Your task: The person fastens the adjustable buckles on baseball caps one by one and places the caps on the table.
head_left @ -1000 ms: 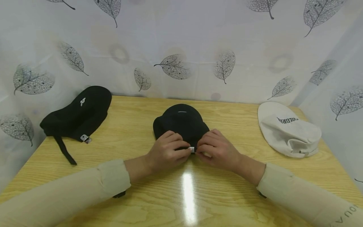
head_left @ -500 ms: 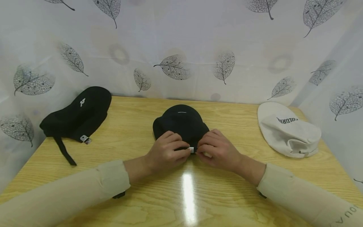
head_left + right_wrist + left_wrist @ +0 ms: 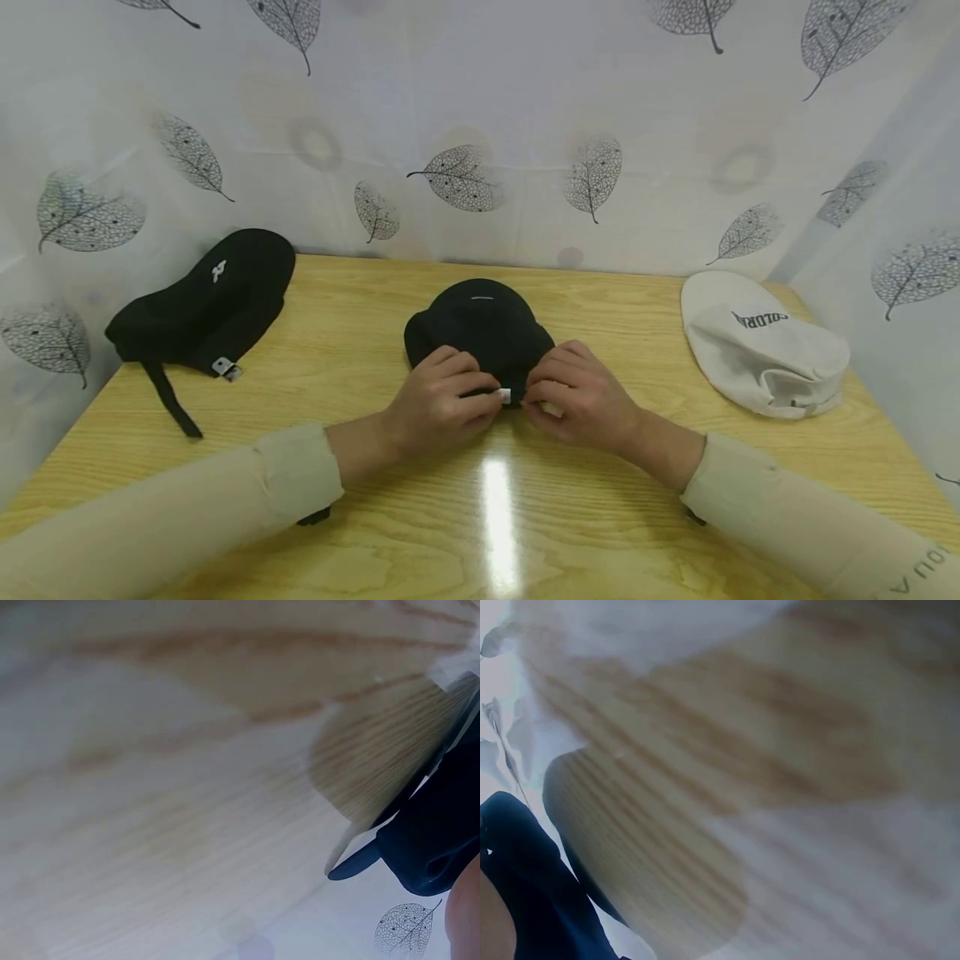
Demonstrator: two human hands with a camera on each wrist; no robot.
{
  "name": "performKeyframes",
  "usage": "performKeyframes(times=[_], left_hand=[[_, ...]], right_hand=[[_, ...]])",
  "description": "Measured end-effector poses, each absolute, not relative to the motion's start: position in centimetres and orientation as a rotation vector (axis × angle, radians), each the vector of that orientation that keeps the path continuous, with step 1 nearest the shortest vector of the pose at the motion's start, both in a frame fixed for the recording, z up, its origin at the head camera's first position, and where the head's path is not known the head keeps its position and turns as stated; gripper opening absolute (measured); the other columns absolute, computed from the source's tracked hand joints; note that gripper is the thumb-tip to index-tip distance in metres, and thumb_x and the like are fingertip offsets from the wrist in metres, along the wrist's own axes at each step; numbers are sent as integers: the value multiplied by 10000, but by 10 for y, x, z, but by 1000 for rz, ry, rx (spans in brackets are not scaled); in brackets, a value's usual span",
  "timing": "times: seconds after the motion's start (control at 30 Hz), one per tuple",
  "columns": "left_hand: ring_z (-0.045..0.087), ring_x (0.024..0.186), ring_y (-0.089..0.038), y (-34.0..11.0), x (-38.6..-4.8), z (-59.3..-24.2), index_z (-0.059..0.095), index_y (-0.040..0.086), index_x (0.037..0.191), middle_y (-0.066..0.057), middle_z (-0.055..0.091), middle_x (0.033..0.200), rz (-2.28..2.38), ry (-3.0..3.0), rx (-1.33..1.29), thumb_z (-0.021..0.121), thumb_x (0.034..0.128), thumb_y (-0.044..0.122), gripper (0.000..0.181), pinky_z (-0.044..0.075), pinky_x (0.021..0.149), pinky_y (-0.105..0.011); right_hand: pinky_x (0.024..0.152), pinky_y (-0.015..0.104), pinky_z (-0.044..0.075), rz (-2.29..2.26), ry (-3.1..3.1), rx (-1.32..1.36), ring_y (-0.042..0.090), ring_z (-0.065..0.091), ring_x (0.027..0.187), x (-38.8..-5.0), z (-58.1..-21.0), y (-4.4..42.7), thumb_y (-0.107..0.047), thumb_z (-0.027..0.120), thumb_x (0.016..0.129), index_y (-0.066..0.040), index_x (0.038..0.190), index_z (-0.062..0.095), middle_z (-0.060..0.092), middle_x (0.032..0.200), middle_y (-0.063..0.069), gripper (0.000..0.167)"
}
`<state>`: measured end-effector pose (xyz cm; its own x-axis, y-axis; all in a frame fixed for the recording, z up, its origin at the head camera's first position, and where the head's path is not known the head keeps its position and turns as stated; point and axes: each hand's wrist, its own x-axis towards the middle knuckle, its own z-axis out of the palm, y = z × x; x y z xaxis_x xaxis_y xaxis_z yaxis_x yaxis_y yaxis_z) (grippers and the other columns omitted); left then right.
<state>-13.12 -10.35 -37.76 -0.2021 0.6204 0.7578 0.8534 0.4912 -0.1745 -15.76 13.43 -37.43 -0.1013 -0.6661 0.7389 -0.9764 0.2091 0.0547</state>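
A black cap (image 3: 483,329) lies at mid-table, its brim toward the back wall and its rear edge toward me. My left hand (image 3: 442,398) pinches that rear edge just left of a small white piece (image 3: 506,397), which may be a label or buckle. On the other side of it, my right hand (image 3: 583,397) pinches the edge with thumb and forefinger. Fingertips hide most of the strap there. Only part of the black cap (image 3: 536,892) enters the left wrist view, and a part of the cap (image 3: 439,817) shows in the right wrist view.
Another black cap (image 3: 217,300) with a loose strap (image 3: 171,400) lies at the table's left. A white cap (image 3: 765,342) with dark lettering lies at the right. Leaf-patterned cloth (image 3: 517,100) rises behind the wooden table (image 3: 397,533).
My right hand has shifted very slightly to the right along the cap's rear edge. The left hand and the other caps stay where they were.
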Motion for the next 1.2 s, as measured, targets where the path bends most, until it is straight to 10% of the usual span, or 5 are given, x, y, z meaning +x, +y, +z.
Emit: performKeyframes(times=[0.67, 1.2], left_hand=[[595, 791, -175, -105, -130, -375, 760, 101, 982, 18, 759, 908, -444, -1999, -1166, 851, 766, 216, 261, 479, 768, -318], [577, 806, -177, -105, -129, -379, 732, 164, 830, 36, 683, 830, -257, -2057, -1046, 805, 796, 214, 94, 419, 780, -367]], right_hand=[[685, 337, 434, 729, -1827, 1461, 171, 564, 729, -156, -372, 131, -89, 648, 834, -92, 742, 612, 630, 805, 7, 99], [668, 339, 433, 755, -1778, 1431, 187, 570, 730, -157, -371, 130, -155, 653, 900, -80, 785, 631, 637, 834, 26, 139]])
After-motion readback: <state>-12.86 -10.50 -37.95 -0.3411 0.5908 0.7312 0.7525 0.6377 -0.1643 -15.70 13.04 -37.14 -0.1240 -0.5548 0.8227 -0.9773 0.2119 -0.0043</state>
